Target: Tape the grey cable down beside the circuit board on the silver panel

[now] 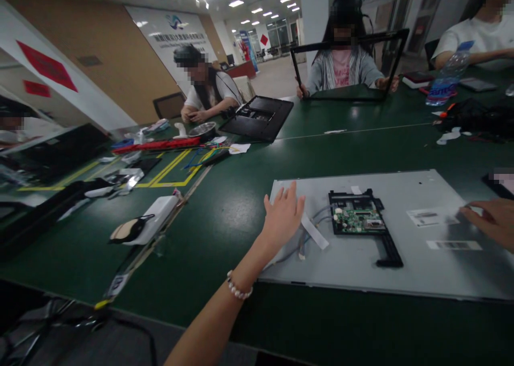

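Note:
A grey metal display panel [425,269] lies flat on the green table. On it sits a black plastic bracket [390,251] with a green circuit board [353,221]. Thin cables [321,212] and a strip of white tape [315,232] lie left of the board. My left hand [283,213], a beaded bracelet on its wrist, is over the panel's left edge, fingers spread and holding nothing. At the right frame edge, my right hand [493,221] is over the panel beside a white label [431,216]. Its fingers are loosely bent and apart, with nothing visible in them; part is cut off.
Across the table, a person holds up a black rectangular frame [345,97]. A black plastic back cover [261,119] lies near another seated person. A white power strip [155,221], tools and wires are at left; a water bottle [447,77] stands at back right.

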The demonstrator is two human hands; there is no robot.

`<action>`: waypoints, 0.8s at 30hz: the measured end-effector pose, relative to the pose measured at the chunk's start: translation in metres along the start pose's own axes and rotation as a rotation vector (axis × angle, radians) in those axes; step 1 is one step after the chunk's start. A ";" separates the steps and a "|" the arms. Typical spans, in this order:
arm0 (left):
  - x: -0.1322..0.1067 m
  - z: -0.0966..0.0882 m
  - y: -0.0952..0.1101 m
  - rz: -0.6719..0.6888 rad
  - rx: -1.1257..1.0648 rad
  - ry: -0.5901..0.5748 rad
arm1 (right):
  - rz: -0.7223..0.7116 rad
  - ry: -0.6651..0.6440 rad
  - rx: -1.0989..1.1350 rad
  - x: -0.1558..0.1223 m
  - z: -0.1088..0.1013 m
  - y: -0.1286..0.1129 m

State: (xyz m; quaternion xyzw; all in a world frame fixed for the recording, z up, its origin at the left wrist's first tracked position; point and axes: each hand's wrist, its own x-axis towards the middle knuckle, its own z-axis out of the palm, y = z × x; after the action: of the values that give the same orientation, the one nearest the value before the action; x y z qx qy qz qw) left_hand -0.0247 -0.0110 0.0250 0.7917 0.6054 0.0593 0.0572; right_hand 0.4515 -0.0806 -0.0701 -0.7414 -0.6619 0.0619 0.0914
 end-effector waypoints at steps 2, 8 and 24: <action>-0.001 -0.002 0.003 0.002 0.011 0.020 | -0.020 -0.044 -0.030 -0.004 -0.003 -0.014; -0.012 -0.003 0.015 0.073 0.013 0.036 | -0.042 -0.043 0.005 -0.010 -0.009 -0.049; -0.025 0.004 0.026 0.262 0.081 0.022 | -0.169 -0.129 0.136 -0.021 -0.017 -0.108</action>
State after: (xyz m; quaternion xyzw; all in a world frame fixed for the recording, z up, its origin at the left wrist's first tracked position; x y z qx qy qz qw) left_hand -0.0053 -0.0418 0.0247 0.8648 0.4994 0.0504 0.0104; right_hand 0.3484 -0.0904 -0.0308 -0.6697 -0.7207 0.1464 0.1037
